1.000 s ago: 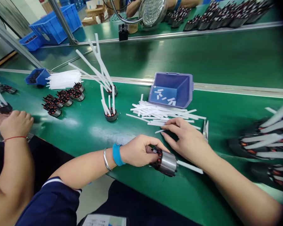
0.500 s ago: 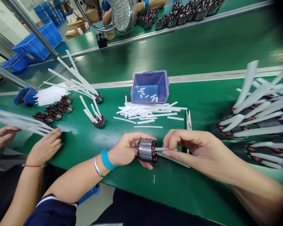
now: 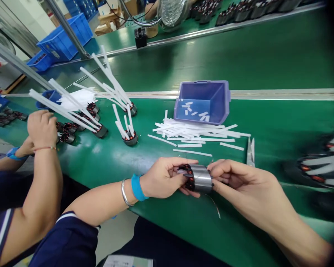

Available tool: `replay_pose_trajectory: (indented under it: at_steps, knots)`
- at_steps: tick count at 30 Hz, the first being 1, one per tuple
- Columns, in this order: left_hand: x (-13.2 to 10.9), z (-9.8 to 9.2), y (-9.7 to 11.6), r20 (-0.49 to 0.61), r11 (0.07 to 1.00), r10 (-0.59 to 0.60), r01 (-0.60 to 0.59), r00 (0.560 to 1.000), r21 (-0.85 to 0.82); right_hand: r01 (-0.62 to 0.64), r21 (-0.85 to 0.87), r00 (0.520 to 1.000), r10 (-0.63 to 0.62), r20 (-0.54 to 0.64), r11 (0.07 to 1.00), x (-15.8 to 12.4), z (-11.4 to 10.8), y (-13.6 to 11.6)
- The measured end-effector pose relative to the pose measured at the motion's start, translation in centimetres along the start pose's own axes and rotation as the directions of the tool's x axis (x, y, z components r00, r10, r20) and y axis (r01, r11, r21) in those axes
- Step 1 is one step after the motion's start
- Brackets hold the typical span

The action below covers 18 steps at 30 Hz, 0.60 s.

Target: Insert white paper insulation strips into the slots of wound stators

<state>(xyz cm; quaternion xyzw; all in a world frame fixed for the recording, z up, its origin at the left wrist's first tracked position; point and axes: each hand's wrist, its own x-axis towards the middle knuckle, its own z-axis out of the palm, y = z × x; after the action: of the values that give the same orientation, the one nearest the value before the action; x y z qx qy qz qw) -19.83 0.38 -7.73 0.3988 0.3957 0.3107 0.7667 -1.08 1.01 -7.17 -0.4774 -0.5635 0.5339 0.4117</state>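
A motor stator [image 3: 202, 178], a steel cylinder with black ends and copper windings, lies sideways between my two hands. My left hand [image 3: 165, 178] is closed around its left end, thumb on the black prongs. My right hand [image 3: 239, 185] pinches at the right end; whether a strip is also between those fingers is hidden. A thin wire [image 3: 216, 207] hangs below the stator. Just beyond my hands lies a pile of white strips [image 3: 189, 129]. Scissors [image 3: 251, 152] rest on the bench behind my right hand.
A purple bin [image 3: 202, 102] holds short white pieces. Left of it stand stators with long white strips [image 3: 130, 138]. More such stators [image 3: 323, 167] sit at the right. A co-worker's hand [image 3: 43, 128] is at the left, near bare stators. A metal rail [image 3: 256, 94] crosses the bench.
The white strips at the stator's right end no longer show. My right fingers have closed in against that end. The co-worker's bundle of strips now stands in a stator on the bench.
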Motion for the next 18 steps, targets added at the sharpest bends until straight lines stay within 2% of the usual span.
replay_pose_trajectory:
  at_steps: [2, 5, 7, 12, 15, 18]
  knots:
    - [-0.1, -0.1, -0.2, 0.0, 0.997, 0.069, -0.069, 0.998, 0.044, -0.036, 0.027, 0.999, 0.035, 0.019, 0.999, 0.0, 0.1, 0.0]
    - [-0.2, -0.3, -0.4, -0.008, 0.97, 0.181, -0.177, 0.983, 0.166, -0.094, -0.052, 0.993, 0.097, 0.064, 0.994, -0.2, -0.1, 0.3]
    - [-0.1, -0.4, -0.3, -0.045, 0.951, 0.223, -0.207, 0.974, 0.229, -0.141, -0.099, 0.985, 0.15, 0.083, 0.985, -0.3, -0.4, 0.7]
    - [0.2, -0.2, 0.4, -0.101, 0.978, 0.145, -0.127, 0.984, 0.169, -0.201, -0.137, 0.96, 0.223, 0.171, 0.97, -0.3, -1.2, 1.3]
    - [0.2, 0.1, 0.7, -0.092, 0.99, 0.1, -0.09, 0.991, 0.108, -0.142, -0.144, 0.969, 0.167, 0.184, 0.979, -0.2, -1.2, 0.7]
    - [0.1, 0.3, 0.7, -0.095, 0.992, 0.108, -0.101, 0.99, 0.077, -0.071, -0.133, 0.974, 0.097, 0.202, 0.989, -0.1, -1.1, -0.1]
